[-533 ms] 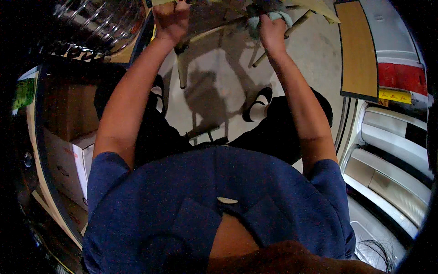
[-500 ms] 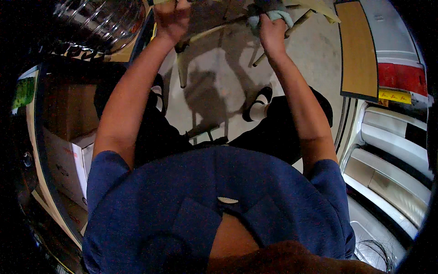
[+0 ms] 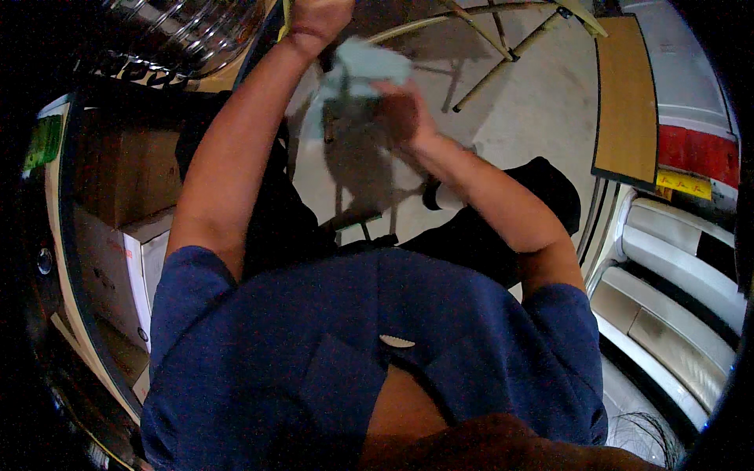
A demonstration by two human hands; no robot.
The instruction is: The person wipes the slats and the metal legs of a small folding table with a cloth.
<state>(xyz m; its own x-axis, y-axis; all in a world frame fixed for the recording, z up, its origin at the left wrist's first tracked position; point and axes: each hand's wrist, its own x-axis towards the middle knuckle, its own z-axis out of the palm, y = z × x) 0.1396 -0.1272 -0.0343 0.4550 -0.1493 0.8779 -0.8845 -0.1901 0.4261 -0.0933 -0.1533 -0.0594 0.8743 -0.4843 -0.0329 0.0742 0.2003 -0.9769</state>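
Note:
A pale green cloth [image 3: 363, 69], blurred by motion, hangs in my right hand [image 3: 404, 114], whose fingers close on it. It is over the near left part of a tan tubular frame with thin legs [image 3: 503, 59]; whether it touches the frame I cannot tell. My left hand [image 3: 320, 20] is at the upper edge, bent at the wrist, close to the frame's left end. The picture's edge cuts off its fingers, so what they touch is hidden.
Clear ribbed plastic containers [image 3: 196, 35] stand at the upper left, above a shelf with cardboard boxes [image 3: 118, 259]. On the right are a wooden board with dark edging [image 3: 626, 102] and stacked white curved pieces [image 3: 667, 228]. My knees flank the concrete floor [image 3: 503, 118].
My right hand has swept left and nearer to me with the cloth, away from the frame's middle. My left hand has shifted slightly right and up. The view has moved a little.

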